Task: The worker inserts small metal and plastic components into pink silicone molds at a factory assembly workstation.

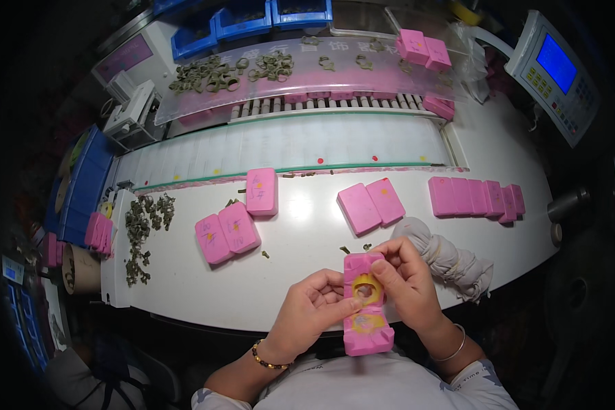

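Over the near edge of the table, a pink rubber mould point(367, 340) is folded open between my hands. A yellow ring-shaped piece point(366, 290) sits in its upper part, and a yellowish hollow shows in the lower part. My left hand point(310, 306) grips the mould's left side, thumb pressed near the yellow ring. On the upper right edge my right hand point(411, 285) pinches it between thumb and fingers. A rolled grey-white cloth point(444, 256) lies just beyond my right hand. Small dark bits lie on the table beyond the mould.
Closed pink moulds stand in groups: left point(227, 232), middle point(371, 205) and right point(468, 197). Dark green ring pieces lie heaped at the left point(143, 225) and on a clear raised sheet point(348, 82). Behind are a green-edged conveyor point(287, 143), blue bins point(242, 20) and a control panel point(555, 75).
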Action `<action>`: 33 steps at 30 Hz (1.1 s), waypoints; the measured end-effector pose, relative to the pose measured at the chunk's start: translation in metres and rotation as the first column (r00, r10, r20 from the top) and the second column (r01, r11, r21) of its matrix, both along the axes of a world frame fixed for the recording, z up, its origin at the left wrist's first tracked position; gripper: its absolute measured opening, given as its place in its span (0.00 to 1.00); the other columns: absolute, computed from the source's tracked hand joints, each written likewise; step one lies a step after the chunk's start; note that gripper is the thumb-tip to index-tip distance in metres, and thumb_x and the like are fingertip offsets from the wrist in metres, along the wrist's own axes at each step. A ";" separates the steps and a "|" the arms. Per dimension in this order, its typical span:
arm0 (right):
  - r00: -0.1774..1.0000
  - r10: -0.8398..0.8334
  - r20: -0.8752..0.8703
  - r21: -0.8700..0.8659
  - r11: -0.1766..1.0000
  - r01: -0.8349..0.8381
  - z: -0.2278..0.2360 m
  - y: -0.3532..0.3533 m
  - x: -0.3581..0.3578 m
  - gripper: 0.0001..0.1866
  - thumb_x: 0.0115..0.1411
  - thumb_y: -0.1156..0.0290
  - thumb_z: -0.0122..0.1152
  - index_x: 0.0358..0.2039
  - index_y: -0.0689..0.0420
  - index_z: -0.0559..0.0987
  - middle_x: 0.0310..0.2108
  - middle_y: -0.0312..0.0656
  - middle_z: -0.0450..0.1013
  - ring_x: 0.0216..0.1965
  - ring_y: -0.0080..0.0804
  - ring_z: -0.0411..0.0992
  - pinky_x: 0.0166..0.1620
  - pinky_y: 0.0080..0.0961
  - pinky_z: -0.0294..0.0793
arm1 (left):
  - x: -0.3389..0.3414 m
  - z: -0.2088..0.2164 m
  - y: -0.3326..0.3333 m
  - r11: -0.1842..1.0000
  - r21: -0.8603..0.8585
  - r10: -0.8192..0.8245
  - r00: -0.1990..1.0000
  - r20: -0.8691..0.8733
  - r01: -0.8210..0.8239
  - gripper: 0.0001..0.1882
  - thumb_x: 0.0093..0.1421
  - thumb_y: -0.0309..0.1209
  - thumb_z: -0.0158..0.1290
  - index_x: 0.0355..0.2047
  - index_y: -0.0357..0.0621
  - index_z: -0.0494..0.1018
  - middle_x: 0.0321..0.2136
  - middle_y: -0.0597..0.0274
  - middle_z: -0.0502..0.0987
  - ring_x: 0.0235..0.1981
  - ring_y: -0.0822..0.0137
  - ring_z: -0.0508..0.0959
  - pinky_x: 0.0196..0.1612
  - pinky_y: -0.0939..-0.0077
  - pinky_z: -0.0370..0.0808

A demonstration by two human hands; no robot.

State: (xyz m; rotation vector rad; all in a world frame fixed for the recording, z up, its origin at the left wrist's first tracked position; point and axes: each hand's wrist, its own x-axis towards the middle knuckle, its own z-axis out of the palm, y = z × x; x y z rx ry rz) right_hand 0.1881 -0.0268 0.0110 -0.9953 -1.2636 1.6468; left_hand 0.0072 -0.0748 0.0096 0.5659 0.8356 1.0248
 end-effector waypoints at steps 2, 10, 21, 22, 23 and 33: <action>0.999 0.024 -0.025 -0.075 0.997 -0.026 0.002 0.005 0.007 0.12 0.65 0.73 0.57 0.46 0.62 0.69 0.36 0.37 0.73 0.33 0.15 0.70 0.36 0.12 0.72 | -0.005 -0.004 0.000 0.999 0.044 0.026 1.000 -0.014 -0.025 0.16 0.59 0.16 0.55 0.47 0.29 0.67 0.44 0.53 0.75 0.44 0.70 0.77 0.50 0.77 0.76; 0.791 -0.155 0.592 0.422 0.896 -0.140 0.008 0.004 0.024 0.17 0.51 0.76 0.68 0.42 0.62 0.76 0.39 0.45 0.73 0.38 0.33 0.74 0.37 0.22 0.73 | -0.029 0.000 0.006 0.888 0.226 0.427 0.900 -0.085 -0.400 0.15 0.59 0.17 0.55 0.47 0.31 0.68 0.41 0.55 0.77 0.41 0.72 0.78 0.47 0.78 0.76; 0.726 -0.191 0.660 0.616 0.692 -0.378 0.006 0.003 0.021 0.15 0.53 0.79 0.62 0.43 0.60 0.77 0.35 0.44 0.71 0.37 0.42 0.71 0.40 0.33 0.72 | -0.030 -0.002 0.008 0.916 0.150 0.384 0.921 -0.061 -0.372 0.11 0.58 0.20 0.56 0.40 0.36 0.67 0.46 0.50 0.74 0.39 0.71 0.77 0.32 0.77 0.79; 0.778 -0.249 0.578 0.664 0.698 -0.270 0.015 0.008 0.025 0.16 0.53 0.82 0.61 0.44 0.61 0.77 0.35 0.45 0.70 0.37 0.41 0.71 0.40 0.32 0.72 | -0.031 -0.003 0.006 0.914 0.172 0.385 0.919 -0.083 -0.368 0.12 0.58 0.19 0.56 0.39 0.36 0.66 0.48 0.48 0.72 0.38 0.71 0.77 0.32 0.78 0.79; 0.815 -0.311 0.489 0.702 0.695 -0.155 0.025 0.013 0.030 0.17 0.52 0.85 0.60 0.44 0.62 0.77 0.35 0.46 0.69 0.36 0.40 0.71 0.40 0.30 0.72 | -0.031 -0.004 0.006 0.913 0.195 0.384 0.918 -0.103 -0.359 0.12 0.57 0.18 0.56 0.38 0.36 0.65 0.50 0.46 0.71 0.37 0.71 0.77 0.32 0.79 0.79; 0.503 -0.425 0.753 0.653 0.582 -0.485 0.015 0.032 0.038 0.13 0.53 0.81 0.61 0.41 0.64 0.78 0.34 0.45 0.65 0.35 0.39 0.71 0.40 0.34 0.72 | -0.018 0.006 0.014 0.956 0.191 0.246 0.963 -0.113 -0.222 0.19 0.54 0.17 0.59 0.40 0.40 0.61 0.49 0.46 0.68 0.37 0.72 0.76 0.31 0.79 0.79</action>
